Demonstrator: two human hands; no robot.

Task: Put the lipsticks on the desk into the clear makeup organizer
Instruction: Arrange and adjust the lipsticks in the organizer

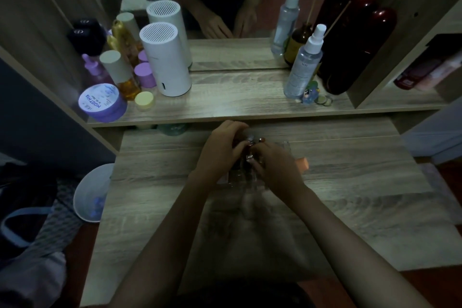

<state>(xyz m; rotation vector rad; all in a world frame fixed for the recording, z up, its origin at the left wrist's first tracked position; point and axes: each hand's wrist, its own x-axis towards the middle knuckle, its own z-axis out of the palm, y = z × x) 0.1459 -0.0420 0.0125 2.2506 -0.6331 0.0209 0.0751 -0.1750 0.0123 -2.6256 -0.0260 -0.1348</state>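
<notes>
both hands meet over the clear makeup organizer at the middle of the desk. the left hand and right hand curl their fingers around small lipsticks standing in it, though the dim light hides which hand truly grips.

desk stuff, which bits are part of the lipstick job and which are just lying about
Part of the job:
left hand
right hand
lipsticks
clear organizer

Just lying about:
white cylinder
spray bottle
purple tub
dark red bottle
yellow jar
</notes>
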